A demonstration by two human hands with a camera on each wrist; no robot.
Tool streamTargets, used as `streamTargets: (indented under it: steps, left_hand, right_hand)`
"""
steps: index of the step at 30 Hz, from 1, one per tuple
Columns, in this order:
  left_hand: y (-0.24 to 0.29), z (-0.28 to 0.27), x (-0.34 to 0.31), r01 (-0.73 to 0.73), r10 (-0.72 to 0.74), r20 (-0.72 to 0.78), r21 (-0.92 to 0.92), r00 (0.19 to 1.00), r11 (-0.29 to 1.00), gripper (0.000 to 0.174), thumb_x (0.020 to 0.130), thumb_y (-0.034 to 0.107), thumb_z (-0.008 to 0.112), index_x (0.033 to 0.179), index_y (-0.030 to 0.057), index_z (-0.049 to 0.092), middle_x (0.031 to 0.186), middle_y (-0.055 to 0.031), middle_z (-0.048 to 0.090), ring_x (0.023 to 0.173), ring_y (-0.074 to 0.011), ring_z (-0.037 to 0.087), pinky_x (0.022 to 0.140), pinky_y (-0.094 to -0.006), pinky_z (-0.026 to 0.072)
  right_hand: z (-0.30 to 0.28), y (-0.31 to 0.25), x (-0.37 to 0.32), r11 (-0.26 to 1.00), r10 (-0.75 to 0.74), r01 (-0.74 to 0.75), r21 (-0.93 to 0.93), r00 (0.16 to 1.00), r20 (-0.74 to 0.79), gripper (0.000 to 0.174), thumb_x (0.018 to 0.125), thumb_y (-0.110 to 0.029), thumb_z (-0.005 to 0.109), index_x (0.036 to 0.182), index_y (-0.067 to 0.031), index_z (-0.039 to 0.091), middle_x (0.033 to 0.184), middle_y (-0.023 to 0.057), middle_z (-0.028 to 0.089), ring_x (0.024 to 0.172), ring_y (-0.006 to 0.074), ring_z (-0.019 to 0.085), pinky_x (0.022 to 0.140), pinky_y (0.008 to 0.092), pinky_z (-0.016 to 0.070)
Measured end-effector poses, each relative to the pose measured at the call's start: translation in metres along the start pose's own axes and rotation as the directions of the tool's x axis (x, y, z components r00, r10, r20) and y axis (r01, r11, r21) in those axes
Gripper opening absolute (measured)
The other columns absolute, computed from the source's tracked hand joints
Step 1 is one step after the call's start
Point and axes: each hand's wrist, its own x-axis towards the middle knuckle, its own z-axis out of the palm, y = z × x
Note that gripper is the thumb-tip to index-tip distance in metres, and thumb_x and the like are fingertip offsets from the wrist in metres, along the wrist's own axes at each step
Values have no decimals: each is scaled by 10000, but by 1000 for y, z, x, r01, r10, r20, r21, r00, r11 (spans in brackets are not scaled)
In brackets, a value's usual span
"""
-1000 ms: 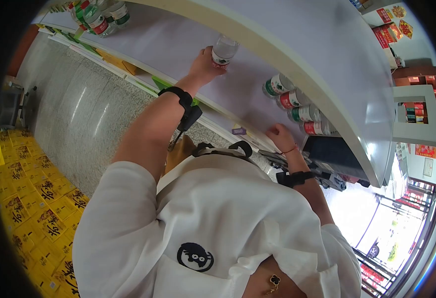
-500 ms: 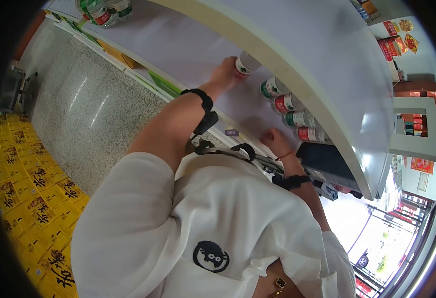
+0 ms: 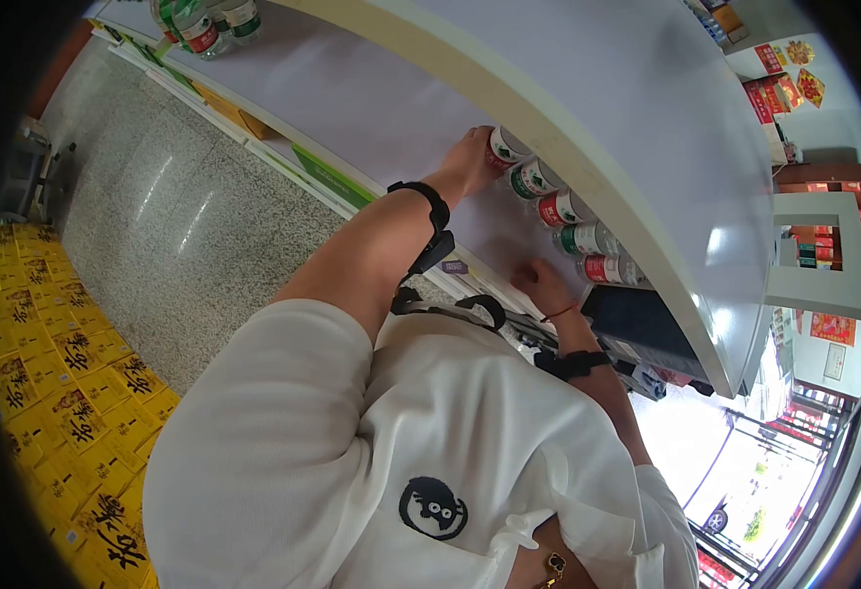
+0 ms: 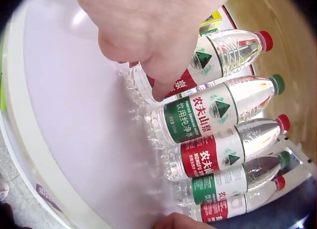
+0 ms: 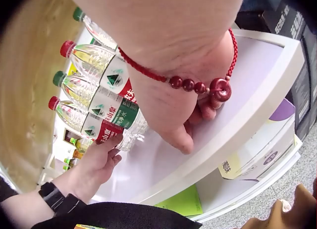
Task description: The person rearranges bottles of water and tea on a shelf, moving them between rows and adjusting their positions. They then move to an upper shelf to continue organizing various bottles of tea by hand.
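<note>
In the head view my left hand [image 3: 468, 165] grips a clear water bottle [image 3: 507, 147] around its lower part. The left wrist view shows that this red-capped bottle [image 4: 233, 50] stands upright, its red label partly covered by my thumb. Right beside it is a green-capped bottle [image 4: 218, 111] with a green label, the nearest of several bottles in a row with red and green caps alternating. My right hand [image 3: 543, 285], wearing a red beaded bracelet [image 5: 198, 86], holds nothing. Its fingers are loosely bent over the shelf [image 5: 163, 164] near the front edge.
More bottles [image 3: 200, 31] stand at the far left end of the shelf. A dark box [image 3: 637, 324] lies past the row's right end. The upper shelf board [image 3: 646, 128] overhangs the bottles. Yellow cartons [image 3: 77, 393] cover the floor at left.
My left hand has moved the bottle rightward along the shelf, from apart to the end of the row. The right hand stays near the shelf's front edge.
</note>
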Motion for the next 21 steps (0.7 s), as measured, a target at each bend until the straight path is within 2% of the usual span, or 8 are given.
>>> streamTargets:
  steps: [4,8,10,14,16,20,21]
  left_hand:
    - [-4,4,2,1,0,19,-38,1000,999,621,732,290,730,1238,48,464,1233,-183,507,1155,-346,502,962,-392,429]
    - [5,-4,-1,9,-9,39,12,999,1000,626,727,280,731,1243,50,460,1240,-183,502,1153,-348,502,963,-394,429]
    - [7,-4,-1,-6,5,26,31,1000,1000,631,722,273,732,1244,51,455,1245,-182,499,1151,-351,504,963,-397,430]
    - [11,-6,-1,9,-11,44,33,999,999,635,715,259,736,1245,52,452,1246,-180,499,1145,-353,508,959,-400,434]
    - [14,-9,-4,27,-27,39,7,999,1000,625,715,247,736,1241,60,454,1245,-177,499,1145,-355,509,957,-405,436]
    - [29,-22,-7,113,-116,90,41,989,993,670,705,228,744,1279,74,433,1267,-175,490,1156,-352,506,964,-410,433]
    - [32,-26,-9,112,-113,154,17,981,994,710,699,221,748,1308,81,410,1288,-177,476,1166,-354,499,970,-413,430]
  right_hand:
    - [-2,-3,-1,1000,15,-15,-14,1000,26,257,769,-220,709,919,-31,622,895,105,577,789,218,569,737,321,468]
    - [0,3,0,1000,2,-2,-2,1000,9,257,771,-209,705,931,-27,616,888,104,585,793,214,577,739,317,470]
    - [0,2,1,998,34,-36,49,999,38,282,766,-229,711,930,-29,599,924,128,563,847,255,564,766,337,465]
    - [-4,-3,1,1000,19,-19,2,999,49,284,782,-222,698,956,-24,593,937,139,575,869,270,571,789,344,464]
    - [-5,-3,1,999,19,-21,29,998,64,273,799,-199,680,991,-26,595,925,109,608,861,207,593,797,324,469]
    - [-2,3,3,998,21,-27,64,996,90,267,811,-182,669,1012,-24,591,947,100,613,894,189,587,824,313,462]
    - [4,16,5,990,38,-50,136,995,87,260,815,-173,665,1016,-25,593,958,94,614,905,180,583,832,309,458]
